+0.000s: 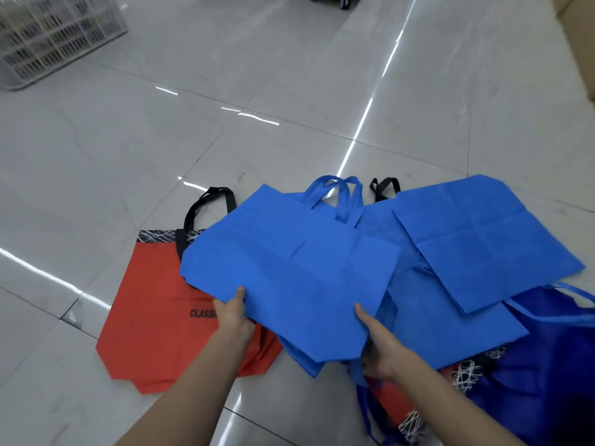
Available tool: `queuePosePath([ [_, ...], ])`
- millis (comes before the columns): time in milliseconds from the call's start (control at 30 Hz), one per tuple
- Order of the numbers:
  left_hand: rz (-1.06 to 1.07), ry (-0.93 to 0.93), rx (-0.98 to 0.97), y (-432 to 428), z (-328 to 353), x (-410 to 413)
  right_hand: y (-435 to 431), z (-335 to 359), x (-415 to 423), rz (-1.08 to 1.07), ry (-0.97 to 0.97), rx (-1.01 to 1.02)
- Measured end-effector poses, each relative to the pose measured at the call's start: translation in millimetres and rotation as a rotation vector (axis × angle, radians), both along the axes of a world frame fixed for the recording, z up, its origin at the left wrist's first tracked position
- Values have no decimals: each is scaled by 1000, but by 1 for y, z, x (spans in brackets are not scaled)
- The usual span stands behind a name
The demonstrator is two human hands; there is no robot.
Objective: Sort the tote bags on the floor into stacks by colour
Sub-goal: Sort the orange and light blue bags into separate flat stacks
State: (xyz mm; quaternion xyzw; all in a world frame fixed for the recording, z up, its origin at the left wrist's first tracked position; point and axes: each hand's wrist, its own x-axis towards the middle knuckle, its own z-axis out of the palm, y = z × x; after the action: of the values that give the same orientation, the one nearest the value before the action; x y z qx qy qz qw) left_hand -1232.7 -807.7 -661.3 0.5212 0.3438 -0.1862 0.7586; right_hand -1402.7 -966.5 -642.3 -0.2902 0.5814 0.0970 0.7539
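Nearest us, left grip and right grip each pinch the near edge of a flat blue tote, held over the glossy pale tiled floor. Beneath, left: orange tote. Right: more blue totes, piled. Far left, white lattice crate; we cannot tell its contents.

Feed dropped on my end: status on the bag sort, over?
Held by left hand and right hand: light blue tote, near edge. One orange tote flat at left. In the way: blue pile at right, orange bag buried beneath.
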Motion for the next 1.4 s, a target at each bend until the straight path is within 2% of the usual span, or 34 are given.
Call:
queuePosePath([
  [33, -5, 4, -1, 2, 1, -1, 6, 2, -3, -14, -61, 79],
  [133, -51, -68, 38, 10, 0, -3, 17, 3, 7, -105, -198, 53],
  [233, -196, -193, 115, 19, 6, 8, 9, 10, 44, -124, -219, -322],
  [333, -436, -280, 185, 21, 15, 24, -24, 34, 90, 48, -270, -712],
  [400, -657, -388, 234, 14, 20, 31, -56, 44, 119, 105, -282, -865],
  [467, -827, -456, 368, 5, 9, 38, -85, 43, 144, 96, -273, -871],
  [533, -951, -464, 621, 1, -10, 48, -106, 30, 165, 106, -251, -841],
  [633, -1013, -500, 951, 4, -40, 65, -128, 2, 194, 132, -201, -953],
  [767, -1201, -646, 1147, 4, -64, 77, -146, -33, 229, 63, -95, -1108],
  [933, -1248, -602, 1334, -8, -80, 92, -170, -51, 285, -124, -125, -1066],
  [1067, -1313, -577, 1385, -9, -90, 94, -194, -57, 333, 22, -140, -1112],
  [1233, -1282, -618, 1445, -8, -97, 93, -190, -71, 370, 144, -192, -894],
  [1333, -1278, -616, 1454, -8, -99, 92, -174, -85, 371, 33, -98, -776],
  [1400, -1287, -600, 1435, -8, -97, 92, -169, -86, 366, -50, -114, -774],
])
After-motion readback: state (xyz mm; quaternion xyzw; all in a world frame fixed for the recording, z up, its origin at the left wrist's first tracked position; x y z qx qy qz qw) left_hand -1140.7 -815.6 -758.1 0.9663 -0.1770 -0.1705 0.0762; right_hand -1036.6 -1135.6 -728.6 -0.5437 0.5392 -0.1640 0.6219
